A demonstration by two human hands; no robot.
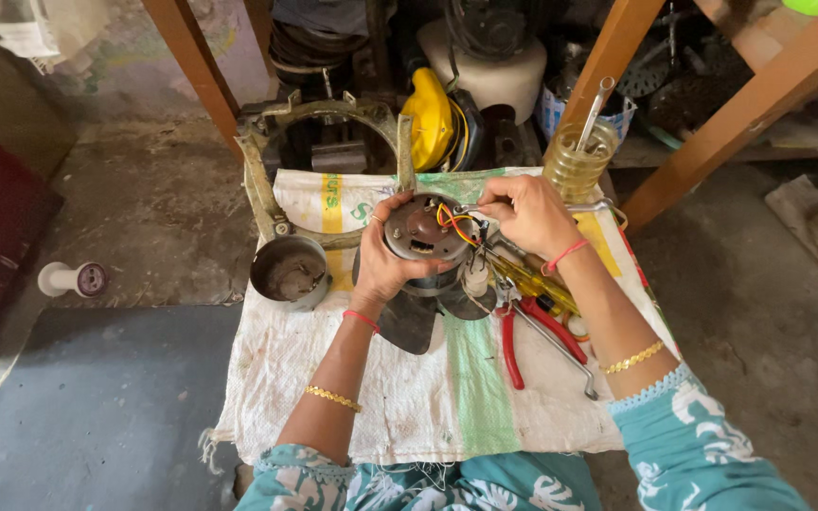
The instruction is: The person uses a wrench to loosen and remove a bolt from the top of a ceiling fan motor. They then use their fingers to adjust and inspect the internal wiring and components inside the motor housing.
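Left hand (385, 260) grips round grey metal motor housing (420, 230) | right hand (523, 210) pinches thin metal tool at orange-yellow wires (456, 223) | advice: steady housing, probe gently, avoid tugging wires.

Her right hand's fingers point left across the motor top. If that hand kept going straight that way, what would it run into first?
Probably the coloured wires at the right hand fingertips, then the round motor and the left hand gripping it. Depth is hard to judge from above.

round grey motor (418, 230), coloured wires (456, 223), upright
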